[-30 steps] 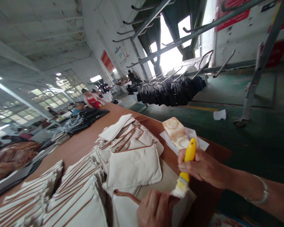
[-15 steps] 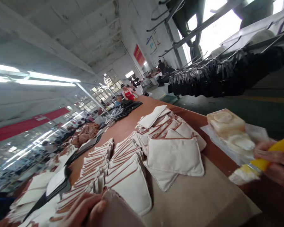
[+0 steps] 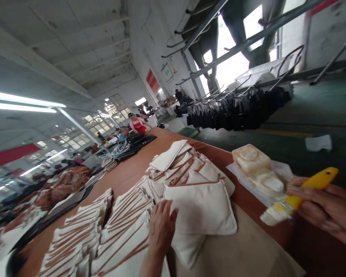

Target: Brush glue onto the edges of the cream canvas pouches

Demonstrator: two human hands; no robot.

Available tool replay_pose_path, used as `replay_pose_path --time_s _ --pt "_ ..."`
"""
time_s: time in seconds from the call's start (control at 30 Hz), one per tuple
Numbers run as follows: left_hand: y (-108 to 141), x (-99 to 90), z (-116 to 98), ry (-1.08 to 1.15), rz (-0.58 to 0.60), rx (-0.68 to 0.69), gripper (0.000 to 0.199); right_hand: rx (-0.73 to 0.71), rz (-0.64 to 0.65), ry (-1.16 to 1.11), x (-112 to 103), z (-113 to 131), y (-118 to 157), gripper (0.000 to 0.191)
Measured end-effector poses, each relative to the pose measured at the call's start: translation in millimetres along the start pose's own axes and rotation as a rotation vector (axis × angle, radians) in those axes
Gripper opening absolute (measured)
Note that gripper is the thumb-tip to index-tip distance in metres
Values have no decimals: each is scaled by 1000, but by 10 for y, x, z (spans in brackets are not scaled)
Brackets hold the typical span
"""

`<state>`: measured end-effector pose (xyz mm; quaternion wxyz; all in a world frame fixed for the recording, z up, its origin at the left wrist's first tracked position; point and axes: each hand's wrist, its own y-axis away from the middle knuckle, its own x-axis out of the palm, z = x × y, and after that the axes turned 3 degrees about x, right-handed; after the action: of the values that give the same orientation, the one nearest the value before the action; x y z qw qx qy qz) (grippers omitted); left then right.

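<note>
My right hand (image 3: 323, 207) grips a yellow-handled paintbrush (image 3: 314, 188) at the right. Its bristles, coated with a whitish substance, point down and left over the table edge. My left hand (image 3: 162, 223) lies over the left edge of a cream fabric pouch (image 3: 202, 207) with brown trim. Its fingers reach forward and its thumb is apart, touching the pouch; whether anything is pinched underneath is hidden. That pouch rests on another cream pouch (image 3: 187, 246), in front of a loose heap of similar pouches (image 3: 190, 165).
Overlapping rows of pouches (image 3: 75, 234) cover the left of the brown table (image 3: 127, 173). A crusted, pale block-shaped container (image 3: 250, 157) stands on a white sheet at the right edge. Dark items hang from a rack (image 3: 227, 115) beyond. A person in a red apron (image 3: 138, 125) is farther back.
My left hand has left the greyish piece at the bottom and moved up and right onto the cream pouch. The view has turned right; the paintbrush stays in my right hand.
</note>
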<state>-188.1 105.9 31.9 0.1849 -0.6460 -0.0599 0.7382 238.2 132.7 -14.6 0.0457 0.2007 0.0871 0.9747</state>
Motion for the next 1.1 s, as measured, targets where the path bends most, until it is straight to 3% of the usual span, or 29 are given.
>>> replay_pose_path --time_s 0.1,0.2,0.4,0.5,0.6,0.77,0.87,0.97,1.1 --pt "-585 170 -550 56 49 144 31 60 62 -79 76 51 25 27" --pt "-998 340 -913 59 91 193 27 26 55 -76 55 71 35 28" --pt "-1270 478 -1087 -6 155 152 11 -114 18 96 -343 205 -144 30" --pt "-1222 382 -1135 -8 173 160 11 -160 28 200 -533 259 -298 30" --pt "-1022 225 -1114 4 146 182 18 -162 35 230 -617 258 -383 30" --pt "-493 -94 -879 285 -250 45 16 -147 22 222 -651 154 -340 32" --pt "-249 -264 -862 404 -317 12 13 -133 -6 191 -674 92 -313 36" --pt "-161 -319 -971 428 -283 -28 16 -148 -12 168 -664 93 -325 37" --pt "-319 -177 -1111 370 -17 -79 17 -178 26 228 -601 176 -390 35"
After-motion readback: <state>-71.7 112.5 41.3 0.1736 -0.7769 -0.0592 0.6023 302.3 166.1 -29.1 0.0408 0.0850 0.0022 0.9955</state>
